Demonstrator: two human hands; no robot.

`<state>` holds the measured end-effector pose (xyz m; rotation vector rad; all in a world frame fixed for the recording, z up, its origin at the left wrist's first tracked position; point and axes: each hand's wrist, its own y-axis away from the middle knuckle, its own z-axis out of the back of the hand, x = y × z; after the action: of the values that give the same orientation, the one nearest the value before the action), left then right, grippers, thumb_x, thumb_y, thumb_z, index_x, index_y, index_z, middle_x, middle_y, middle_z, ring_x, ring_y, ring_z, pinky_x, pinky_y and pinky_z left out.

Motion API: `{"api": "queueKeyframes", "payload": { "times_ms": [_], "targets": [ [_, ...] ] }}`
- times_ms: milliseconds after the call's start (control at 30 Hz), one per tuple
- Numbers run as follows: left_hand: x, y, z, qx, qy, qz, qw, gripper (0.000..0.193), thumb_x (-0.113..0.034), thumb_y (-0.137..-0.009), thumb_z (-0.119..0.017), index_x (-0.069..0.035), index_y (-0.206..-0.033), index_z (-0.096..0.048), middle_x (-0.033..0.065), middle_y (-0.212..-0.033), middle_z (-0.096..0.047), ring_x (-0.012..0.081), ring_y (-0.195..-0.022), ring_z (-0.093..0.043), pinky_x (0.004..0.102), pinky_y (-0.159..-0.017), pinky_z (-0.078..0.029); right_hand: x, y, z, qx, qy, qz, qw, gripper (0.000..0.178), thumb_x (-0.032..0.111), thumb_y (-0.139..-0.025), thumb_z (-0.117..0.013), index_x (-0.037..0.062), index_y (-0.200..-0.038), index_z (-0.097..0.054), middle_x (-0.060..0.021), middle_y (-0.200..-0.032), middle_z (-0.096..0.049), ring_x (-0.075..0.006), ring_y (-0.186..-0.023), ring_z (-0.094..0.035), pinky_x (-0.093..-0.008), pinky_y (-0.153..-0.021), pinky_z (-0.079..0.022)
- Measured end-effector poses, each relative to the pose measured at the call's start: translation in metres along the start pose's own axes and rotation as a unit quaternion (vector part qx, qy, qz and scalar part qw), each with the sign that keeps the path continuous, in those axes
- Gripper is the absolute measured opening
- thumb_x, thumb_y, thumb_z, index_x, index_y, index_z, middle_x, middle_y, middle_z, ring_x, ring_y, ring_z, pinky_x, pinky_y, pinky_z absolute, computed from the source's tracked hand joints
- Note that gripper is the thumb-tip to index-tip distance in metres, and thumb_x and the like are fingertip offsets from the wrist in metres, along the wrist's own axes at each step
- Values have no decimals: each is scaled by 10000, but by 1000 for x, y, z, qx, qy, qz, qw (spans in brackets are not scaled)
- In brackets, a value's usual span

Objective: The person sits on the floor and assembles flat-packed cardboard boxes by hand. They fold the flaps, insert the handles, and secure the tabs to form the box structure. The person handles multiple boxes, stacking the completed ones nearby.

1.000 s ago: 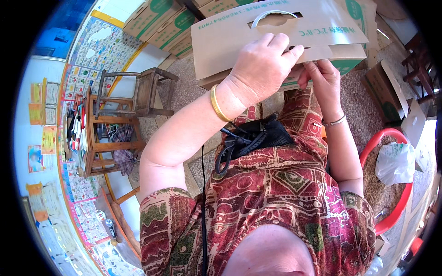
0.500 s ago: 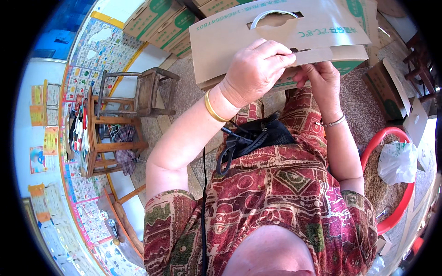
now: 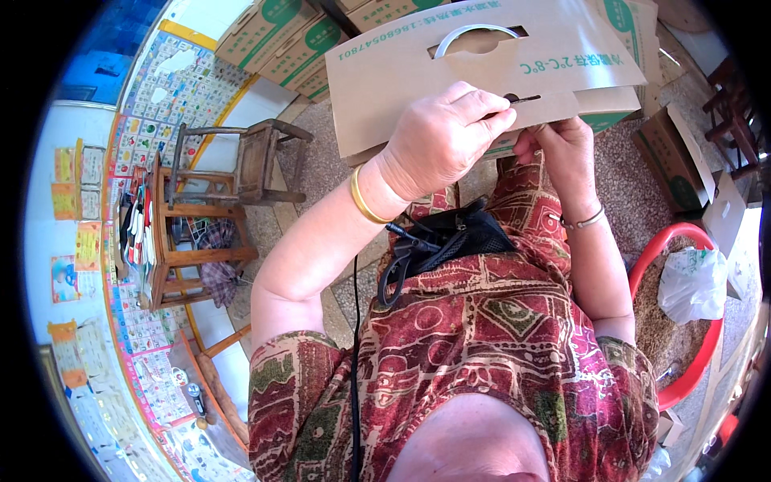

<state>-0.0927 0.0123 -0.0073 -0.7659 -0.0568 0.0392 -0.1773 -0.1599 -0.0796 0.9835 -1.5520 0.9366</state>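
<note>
- Upper centre: the carton [image 3: 385, 92] bars the way forward, with stacked boxes [image 3: 299, 50] beyond.
- Centre: a gap between left forearm [image 3: 313, 253] and right forearm [image 3: 601, 269], above the black pouch [image 3: 474, 231].
- Left of centre: open room over the floor [image 3: 325, 173], up to the wooden chair [image 3: 254, 165].
- Right: a passage bounded by an open box [image 3: 673, 157] and red-rimmed tub [image 3: 697, 369].

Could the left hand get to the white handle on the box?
Probably yes. The left hand is at the near edge of the cardboard box, and only flat cardboard seems to lie between it and the white handle.
</note>
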Motion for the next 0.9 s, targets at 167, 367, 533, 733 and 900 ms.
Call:
{"api": "queueKeyframes", "payload": {
  "times_ms": [167,367,533,733,900],
  "targets": [
    [0,3,-1,24,-28,-9,999,325,18,-692,-730,-61,-1007,-739,33,-1005,-660,223,-818,-628,323,-678,-543,-2,2,-3,-19,-37,21,999,117,72,-992,-579,-22,-1023,-642,-101,-761,-675,-155,-617,-650,-253,-526,-522],
    [5,2,3,51,-18,-32,998,358,-3,-696,-726,-53,-1051,-719,38,-1030,-641,218,-810,-608,317,-682,-534,-5,5,-14,-52,-92,37,994,140,70,-974,-609,-38,-1063,-625,-105,-834,-681,-147,-650,-658,-251,-532,-532],
    [-4,-8,-1,37,-79,44,995,285,-48,-705,-743,-67,-987,-708,42,-980,-616,234,-812,-614,327,-686,-530,0,-4,-11,-23,-43,45,998,136,70,-981,-597,-33,-1064,-632,-95,-813,-675,-136,-636,-646,-245,-521,-521],
    [10,-18,-10,3,-38,70,997,215,-60,-736,-758,-91,-944,-717,38,-862,-605,243,-785,-609,349,-668,-521,6,-13,-6,-16,-31,29,999,164,68,-956,-626,-52,-1068,-637,-88,-808,-678,-136,-605,-646,-249,-500,-520],
    [15,-10,-8,-22,27,66,997,254,-30,-736,-762,-114,-976,-749,25,-805,-600,220,-747,-582,337,-650,-506,11,-15,-11,-3,-29,21,999,160,62,-960,-609,-58,-1061,-638,-95,-798,-681,-145,-592,-650,-252,-498,-522]
  ]
}}
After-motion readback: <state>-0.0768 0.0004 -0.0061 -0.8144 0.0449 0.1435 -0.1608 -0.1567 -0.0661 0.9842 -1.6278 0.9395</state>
